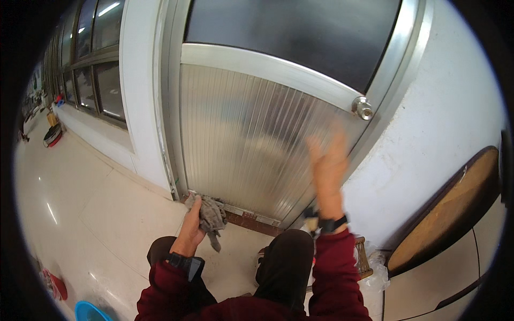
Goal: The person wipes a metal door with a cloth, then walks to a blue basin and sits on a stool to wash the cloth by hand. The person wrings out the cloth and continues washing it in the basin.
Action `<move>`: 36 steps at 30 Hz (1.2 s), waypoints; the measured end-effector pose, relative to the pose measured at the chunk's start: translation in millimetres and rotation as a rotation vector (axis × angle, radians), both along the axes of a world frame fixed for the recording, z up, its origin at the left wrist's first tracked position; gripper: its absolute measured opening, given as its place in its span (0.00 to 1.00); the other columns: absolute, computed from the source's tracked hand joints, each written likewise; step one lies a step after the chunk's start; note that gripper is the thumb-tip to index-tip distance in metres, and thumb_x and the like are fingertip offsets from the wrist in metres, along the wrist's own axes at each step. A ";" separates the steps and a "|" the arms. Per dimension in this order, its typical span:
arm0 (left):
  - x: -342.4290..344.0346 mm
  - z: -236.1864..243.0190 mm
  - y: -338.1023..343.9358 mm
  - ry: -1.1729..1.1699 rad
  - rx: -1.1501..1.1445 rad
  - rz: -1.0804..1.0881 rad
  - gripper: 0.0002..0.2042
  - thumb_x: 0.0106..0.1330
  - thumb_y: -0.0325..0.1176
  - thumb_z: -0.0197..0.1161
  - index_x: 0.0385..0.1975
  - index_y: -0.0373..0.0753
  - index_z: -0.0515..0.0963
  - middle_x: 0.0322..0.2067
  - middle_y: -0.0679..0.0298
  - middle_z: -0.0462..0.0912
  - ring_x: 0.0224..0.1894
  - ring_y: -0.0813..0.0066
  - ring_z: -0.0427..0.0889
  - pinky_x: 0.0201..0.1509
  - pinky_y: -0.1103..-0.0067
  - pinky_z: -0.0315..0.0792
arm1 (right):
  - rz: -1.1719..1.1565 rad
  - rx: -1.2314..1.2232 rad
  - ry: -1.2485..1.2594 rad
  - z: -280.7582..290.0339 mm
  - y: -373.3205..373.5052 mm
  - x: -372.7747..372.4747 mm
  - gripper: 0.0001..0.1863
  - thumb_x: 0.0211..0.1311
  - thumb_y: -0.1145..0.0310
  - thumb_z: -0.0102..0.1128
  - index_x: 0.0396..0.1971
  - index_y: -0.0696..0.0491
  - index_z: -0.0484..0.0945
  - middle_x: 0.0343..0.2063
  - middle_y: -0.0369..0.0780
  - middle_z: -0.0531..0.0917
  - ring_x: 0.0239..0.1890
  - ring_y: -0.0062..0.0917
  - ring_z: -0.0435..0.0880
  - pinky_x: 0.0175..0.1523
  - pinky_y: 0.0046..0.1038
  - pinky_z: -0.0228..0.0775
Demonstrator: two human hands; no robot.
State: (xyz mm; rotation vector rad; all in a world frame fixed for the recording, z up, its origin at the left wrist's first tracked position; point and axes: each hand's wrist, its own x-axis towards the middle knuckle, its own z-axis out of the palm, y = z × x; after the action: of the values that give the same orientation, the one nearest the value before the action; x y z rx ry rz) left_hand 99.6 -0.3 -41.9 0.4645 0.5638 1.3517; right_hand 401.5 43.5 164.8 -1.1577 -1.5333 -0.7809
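My left hand (191, 230) is closed around a crumpled grey rag (212, 215), low at the left bottom corner of a metal-framed door. Part of the cloth hangs down from my fingers, close to the door's bottom rail (251, 215). My right hand (329, 166) is raised in front of the door's ribbed translucent panel (235, 134), below the round doorknob (362, 108). It is blurred by motion, but its fingers look stretched and apart, with nothing seen in them. Whether it touches the panel I cannot tell.
A large round-edged brown board (447, 214) leans on the white wall at right, beside a clear plastic bag (376, 273) and a small wooden stool (363, 258). At lower left stand a blue basin (90, 311) and a red bucket (55, 284). Dark-framed windows (96, 75) line the left wall.
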 end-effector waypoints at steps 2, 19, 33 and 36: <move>-0.6 -1.8 1.8 0.021 -0.032 0.012 0.20 0.76 0.49 0.48 0.48 0.36 0.74 0.42 0.56 0.84 0.43 0.63 0.84 0.48 0.67 0.81 | -0.211 0.098 0.102 51.9 13.0 58.3 0.34 0.62 0.58 0.64 0.62 0.63 0.66 0.55 0.55 0.76 0.59 0.48 0.74 0.61 0.41 0.68; 5.6 1.2 0.6 -0.008 -0.070 0.062 0.19 0.75 0.50 0.50 0.50 0.39 0.73 0.44 0.58 0.82 0.45 0.64 0.84 0.50 0.66 0.80 | -0.514 -0.171 0.024 80.9 93.4 121.2 0.21 0.63 0.56 0.62 0.54 0.44 0.72 0.38 0.53 0.79 0.36 0.50 0.83 0.41 0.44 0.77; 5.8 8.9 -3.3 -0.005 -0.076 0.000 0.16 0.76 0.45 0.52 0.51 0.39 0.72 0.44 0.62 0.82 0.45 0.70 0.83 0.49 0.70 0.79 | -0.508 -0.198 -0.505 106.7 79.6 140.6 0.12 0.61 0.60 0.61 0.44 0.39 0.75 0.34 0.47 0.75 0.28 0.44 0.83 0.32 0.39 0.77; 9.2 9.3 0.8 -0.009 -0.115 -0.005 0.17 0.76 0.45 0.51 0.52 0.38 0.72 0.46 0.60 0.82 0.46 0.68 0.83 0.50 0.69 0.79 | -0.450 -0.203 -0.658 114.8 83.8 153.4 0.09 0.61 0.64 0.59 0.42 0.40 0.75 0.33 0.45 0.75 0.26 0.43 0.83 0.30 0.38 0.77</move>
State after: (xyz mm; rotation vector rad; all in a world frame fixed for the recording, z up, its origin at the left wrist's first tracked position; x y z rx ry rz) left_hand 108.8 0.5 -32.7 0.3661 0.6285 1.3082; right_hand 554.8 127.3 279.6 -1.5165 -1.9394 -1.4383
